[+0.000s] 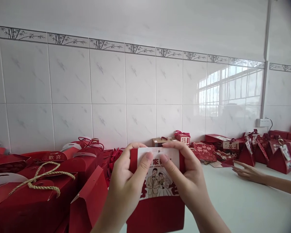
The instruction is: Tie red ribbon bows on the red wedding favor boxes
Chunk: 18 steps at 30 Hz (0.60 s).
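Between my two hands is a red gift box, its upper end gripped from both sides. Across its upper front lies a white printed card with a cartoon bride and groom, some lettering and a small hole near the top edge. My left hand wraps the left side, thumb pressed on the card. My right hand grips the right side the same way, its thumb also on the card. The fingertips behind the box are hidden, and its lower end runs out of the frame.
Several red boxes crowd the left, one with a gold twisted cord. Red packaging and small peaked boxes line the wall on the right. Another person's hand rests over the white table. A power strip hangs on the wall.
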Available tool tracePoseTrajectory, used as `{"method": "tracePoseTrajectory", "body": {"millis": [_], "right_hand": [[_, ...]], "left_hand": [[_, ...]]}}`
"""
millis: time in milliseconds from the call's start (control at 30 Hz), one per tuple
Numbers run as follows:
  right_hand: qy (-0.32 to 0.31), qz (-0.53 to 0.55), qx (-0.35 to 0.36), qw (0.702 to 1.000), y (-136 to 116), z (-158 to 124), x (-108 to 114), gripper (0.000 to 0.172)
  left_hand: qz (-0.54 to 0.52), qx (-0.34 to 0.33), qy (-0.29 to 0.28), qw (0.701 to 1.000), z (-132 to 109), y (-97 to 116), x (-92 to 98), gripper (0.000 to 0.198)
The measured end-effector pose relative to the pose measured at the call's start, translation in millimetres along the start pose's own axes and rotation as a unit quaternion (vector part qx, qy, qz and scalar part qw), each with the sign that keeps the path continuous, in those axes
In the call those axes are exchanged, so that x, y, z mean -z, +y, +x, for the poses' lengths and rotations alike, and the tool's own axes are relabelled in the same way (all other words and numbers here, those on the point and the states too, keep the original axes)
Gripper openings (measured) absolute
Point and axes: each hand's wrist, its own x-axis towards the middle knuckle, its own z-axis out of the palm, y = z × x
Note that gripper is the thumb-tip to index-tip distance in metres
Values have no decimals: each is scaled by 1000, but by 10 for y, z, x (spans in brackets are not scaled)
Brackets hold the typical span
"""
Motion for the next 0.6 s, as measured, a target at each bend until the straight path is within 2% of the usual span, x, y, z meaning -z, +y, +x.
{"method": "tracePoseTrajectory", "body": {"millis": [267, 467, 533, 600], "right_hand": [[8, -15, -12, 1000, -2, -1, 21, 17], [26, 14, -28, 999, -1, -2, 22, 23], [28, 19, -28, 999, 3, -2, 27, 23], [36, 14, -21, 999, 6, -1, 31, 24]], "left_hand": [[-11, 25, 12, 1000, -23, 6, -18, 31], [-24, 23, 58, 998, -14, -2, -19, 53], [-40, 32, 50, 997, -11, 4, -24, 55], [-57, 56, 22, 997, -8, 14, -29, 48]]}}
